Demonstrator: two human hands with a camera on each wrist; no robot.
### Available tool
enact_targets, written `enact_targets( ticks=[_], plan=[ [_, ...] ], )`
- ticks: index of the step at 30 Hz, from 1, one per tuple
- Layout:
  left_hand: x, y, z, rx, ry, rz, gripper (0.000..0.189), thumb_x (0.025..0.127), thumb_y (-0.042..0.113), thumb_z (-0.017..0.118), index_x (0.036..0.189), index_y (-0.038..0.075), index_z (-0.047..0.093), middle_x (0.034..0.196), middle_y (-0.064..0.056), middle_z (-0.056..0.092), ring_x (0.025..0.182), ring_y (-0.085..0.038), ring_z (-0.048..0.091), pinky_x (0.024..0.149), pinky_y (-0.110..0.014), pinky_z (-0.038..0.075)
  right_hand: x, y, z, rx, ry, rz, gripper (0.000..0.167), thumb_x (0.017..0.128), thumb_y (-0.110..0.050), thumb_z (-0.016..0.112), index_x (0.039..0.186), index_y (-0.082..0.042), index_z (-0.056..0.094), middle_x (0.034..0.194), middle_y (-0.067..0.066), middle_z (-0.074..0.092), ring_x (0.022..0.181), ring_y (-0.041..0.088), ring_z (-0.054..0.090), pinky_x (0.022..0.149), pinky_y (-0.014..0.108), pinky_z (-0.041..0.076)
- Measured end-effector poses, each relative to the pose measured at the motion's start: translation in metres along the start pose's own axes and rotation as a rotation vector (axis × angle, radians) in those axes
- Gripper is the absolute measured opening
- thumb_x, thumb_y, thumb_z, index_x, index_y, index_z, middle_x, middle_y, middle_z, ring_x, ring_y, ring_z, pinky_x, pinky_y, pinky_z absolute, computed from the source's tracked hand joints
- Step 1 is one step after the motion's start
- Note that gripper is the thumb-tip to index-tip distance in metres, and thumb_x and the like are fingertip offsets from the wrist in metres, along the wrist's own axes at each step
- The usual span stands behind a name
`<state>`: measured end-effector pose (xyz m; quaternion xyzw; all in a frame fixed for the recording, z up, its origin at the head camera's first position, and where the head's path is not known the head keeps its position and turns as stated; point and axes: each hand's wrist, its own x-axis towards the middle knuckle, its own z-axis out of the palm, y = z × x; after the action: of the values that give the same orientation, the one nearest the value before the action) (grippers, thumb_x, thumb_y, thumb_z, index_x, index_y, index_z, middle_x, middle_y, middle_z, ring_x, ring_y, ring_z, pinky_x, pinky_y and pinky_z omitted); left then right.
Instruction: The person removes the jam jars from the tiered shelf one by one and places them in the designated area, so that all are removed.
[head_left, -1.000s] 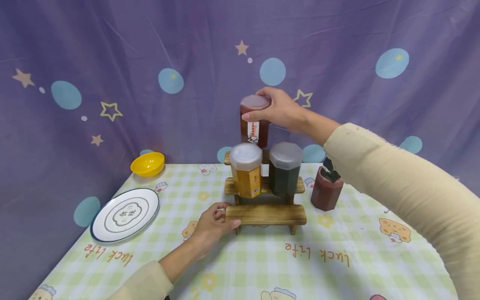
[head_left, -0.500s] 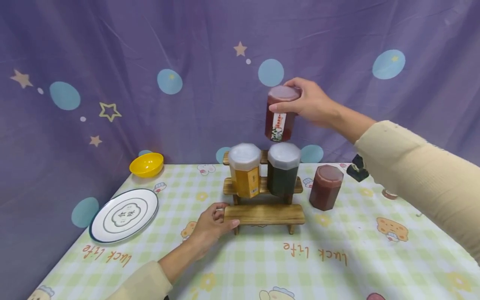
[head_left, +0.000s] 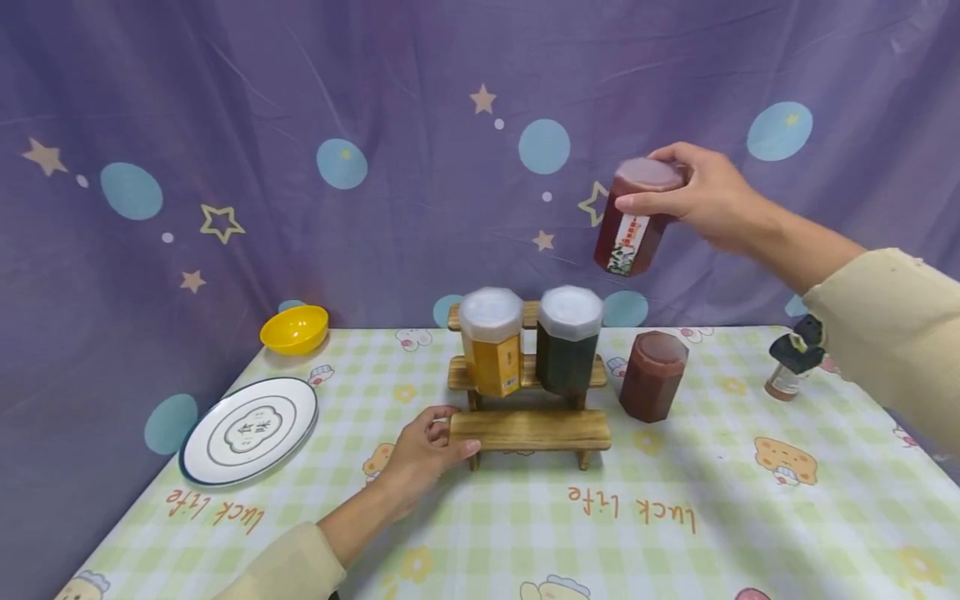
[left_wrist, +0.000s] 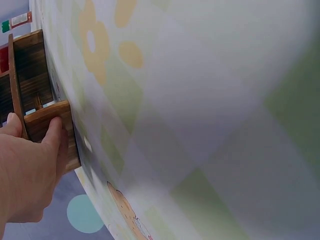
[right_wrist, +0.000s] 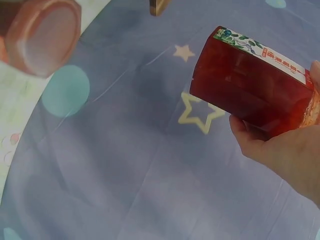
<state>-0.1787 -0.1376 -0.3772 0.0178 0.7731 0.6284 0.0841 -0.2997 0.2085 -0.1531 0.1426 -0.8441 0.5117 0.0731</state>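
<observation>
My right hand (head_left: 712,196) grips a dark red octagonal jar (head_left: 626,237) near its lid, high above the table and slightly tilted. The jar's label shows red characters and a leafy print; in the right wrist view the jar (right_wrist: 250,82) lies across my fingers. My left hand (head_left: 426,454) holds the left end of the lowest step of a wooden tiered rack (head_left: 532,428), thumb on top. On the rack's middle step stand a yellow-labelled jar (head_left: 495,358) and a dark green jar (head_left: 567,358), both with whitish lids. The top step is mostly hidden behind them.
Another dark red jar (head_left: 654,379) stands on the table right of the rack. Farther right is a small black-topped bottle (head_left: 793,358). A white plate (head_left: 217,450) and a yellow bowl (head_left: 295,330) lie at the left. A purple curtain (head_left: 420,75) hangs behind.
My right hand has lifted the red jar from behind the two rack jars, carrying it up and to the right. My left hand has stayed on the rack.
</observation>
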Motion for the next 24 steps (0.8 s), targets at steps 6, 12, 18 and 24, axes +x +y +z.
enact_targets(
  ticks=[6, 12, 18, 24],
  plan=[
    [0.0, 0.0, 0.0, 0.0, -0.004, 0.004, 0.065, 0.084, 0.019, 0.077, 0.137, 0.004, 0.042, 0.119, -0.013, 0.058, 0.11, -0.028, 0.059, 0.09, -0.038, 0.054, -0.011, 0.008, -0.022, -0.078, 0.004, 0.035, 0.072, 0.082, -0.026, 0.079, 0.137, -0.005, 0.038, 0.116, 0.008, 0.052, 0.099, 0.017, 0.055, 0.074, 0.015, 0.05],
    [-0.001, 0.0, 0.0, 0.0, 0.0, 0.005, 0.065, 0.083, 0.019, 0.077, 0.137, 0.004, 0.042, 0.12, -0.014, 0.057, 0.113, -0.03, 0.058, 0.091, -0.039, 0.054, -0.021, 0.021, -0.039, -0.127, 0.004, 0.063, 0.073, 0.083, -0.027, 0.078, 0.139, -0.005, 0.037, 0.113, 0.004, 0.055, 0.095, 0.011, 0.056, 0.073, 0.014, 0.049],
    [0.0, 0.0, -0.001, 0.0, -0.009, 0.004, 0.066, 0.084, 0.019, 0.076, 0.137, 0.004, 0.041, 0.12, -0.014, 0.057, 0.11, -0.027, 0.059, 0.091, -0.038, 0.054, -0.032, 0.037, -0.052, -0.17, -0.002, 0.083, 0.074, 0.085, -0.028, 0.076, 0.142, -0.007, 0.034, 0.111, -0.001, 0.057, 0.095, 0.008, 0.056, 0.072, 0.013, 0.047],
    [0.001, 0.0, -0.001, -0.005, -0.019, 0.007, 0.065, 0.084, 0.02, 0.076, 0.137, 0.004, 0.041, 0.121, -0.014, 0.057, 0.108, -0.025, 0.06, 0.09, -0.038, 0.054, -0.047, 0.057, -0.062, -0.203, -0.002, 0.106, 0.076, 0.086, -0.029, 0.074, 0.144, -0.006, 0.031, 0.107, -0.005, 0.058, 0.09, 0.006, 0.057, 0.069, 0.014, 0.048]
  ],
)
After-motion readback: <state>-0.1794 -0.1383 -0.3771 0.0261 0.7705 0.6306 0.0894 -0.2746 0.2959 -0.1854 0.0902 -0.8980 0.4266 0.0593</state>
